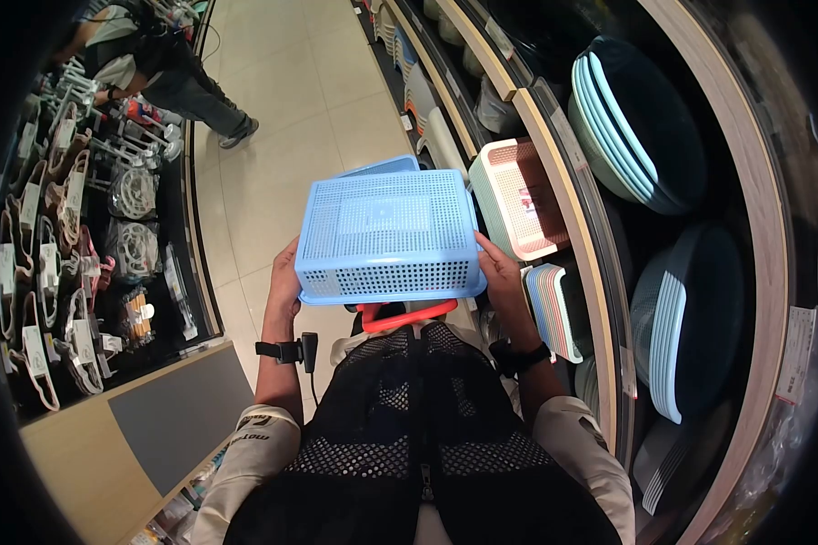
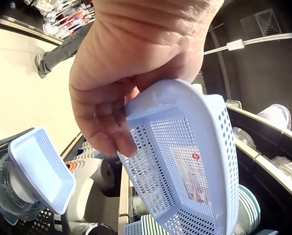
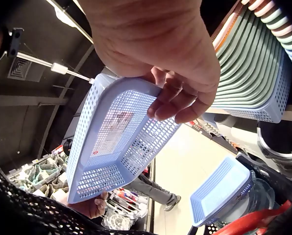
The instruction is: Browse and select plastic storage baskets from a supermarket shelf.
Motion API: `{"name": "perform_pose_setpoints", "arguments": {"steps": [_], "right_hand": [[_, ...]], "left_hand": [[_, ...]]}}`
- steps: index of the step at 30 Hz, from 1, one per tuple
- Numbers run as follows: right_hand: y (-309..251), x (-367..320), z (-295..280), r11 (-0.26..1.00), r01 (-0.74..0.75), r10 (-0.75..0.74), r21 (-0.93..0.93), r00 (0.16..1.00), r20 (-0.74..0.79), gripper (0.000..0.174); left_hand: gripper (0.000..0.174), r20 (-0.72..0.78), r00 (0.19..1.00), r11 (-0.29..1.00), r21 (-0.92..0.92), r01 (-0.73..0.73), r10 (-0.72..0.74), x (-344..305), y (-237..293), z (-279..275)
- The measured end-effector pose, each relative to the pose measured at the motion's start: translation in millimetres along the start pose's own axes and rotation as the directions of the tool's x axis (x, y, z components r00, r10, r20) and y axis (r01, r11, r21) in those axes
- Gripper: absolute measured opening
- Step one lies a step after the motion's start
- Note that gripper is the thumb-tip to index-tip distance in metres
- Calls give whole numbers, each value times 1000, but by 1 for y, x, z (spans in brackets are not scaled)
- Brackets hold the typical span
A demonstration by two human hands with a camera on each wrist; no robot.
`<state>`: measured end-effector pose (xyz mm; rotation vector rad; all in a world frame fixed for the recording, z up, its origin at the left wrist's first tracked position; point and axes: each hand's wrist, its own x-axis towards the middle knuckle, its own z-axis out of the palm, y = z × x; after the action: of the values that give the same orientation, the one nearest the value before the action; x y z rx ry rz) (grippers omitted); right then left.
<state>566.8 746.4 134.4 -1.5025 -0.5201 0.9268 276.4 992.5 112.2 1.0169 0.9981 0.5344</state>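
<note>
A light blue perforated plastic basket [image 1: 382, 213] is held up in front of the chest, its underside facing the head camera. My left hand [image 1: 284, 277] grips its left rim, the fingers curled over the edge in the left wrist view. On the opposite side, my right hand [image 1: 500, 272] holds the rim, with fingertips [image 3: 165, 105] reaching inside. A label with red print [image 2: 189, 174] shows on the basket's inner bottom. Lower down, a second light blue basket [image 3: 219, 191] lies on clear bowls [image 3: 261, 198] in a black carrier with a red handle [image 1: 409, 318].
Shelves on the right hold a pink basket [image 1: 518, 218] on a nested stack and several stacked basins [image 1: 609, 136]. Hanging goods [image 1: 54, 236] line the left rack. A person [image 1: 168, 82] bends at that rack, farther up the tiled aisle [image 1: 291, 91].
</note>
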Motion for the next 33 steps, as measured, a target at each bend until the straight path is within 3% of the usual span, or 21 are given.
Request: {"name": "perform_pose_setpoints", "arguments": {"steps": [7,8,10,13,16,18,22,24,26,28,30,33], "right_hand": [[-3,3,-4,1000,9,-9,8,1000,-15,44],[-6,2,-4,998,-43,44,37,999,-25,46],[-5,3,-6,993,-95,97,67,995,-33,48],[7,6,-16,994,-99,98,42,995,25,52],[6,5,-17,996,-89,91,-30,993,78,46],[-2,3,-15,984,-17,36,-177,994,100,34],[-13,1,-3,989,-59,64,-133,997,34,23],[-9,3,-6,948,-26,33,-316,999,16,20],[-7,3,-5,937,-4,7,-349,1000,6,21],[-2,5,-4,924,17,-19,-382,1000,-2,21],[8,9,-5,815,254,-282,-520,959,26,21],[12,10,-2,822,269,-320,-502,947,-17,20]], "left_hand": [[47,25,997,998,-7,70,-70,3,4,-10],[47,25,997,998,-7,70,-70,2,5,-12],[49,134,986,995,21,94,-96,-4,18,-11],[65,143,983,992,79,101,-111,-1,16,-16],[71,141,985,992,97,84,-97,-3,17,-18],[73,129,989,993,96,66,-78,-3,16,-20],[69,77,996,985,173,29,-43,1,9,-30],[68,51,998,983,184,15,-24,4,5,-36],[61,72,996,949,305,-79,59,8,2,-43],[56,51,993,946,303,-114,104,9,3,-40],[51,32,989,941,304,-150,148,9,2,-36],[38,1,978,876,444,-188,209,9,0,-31]]}}
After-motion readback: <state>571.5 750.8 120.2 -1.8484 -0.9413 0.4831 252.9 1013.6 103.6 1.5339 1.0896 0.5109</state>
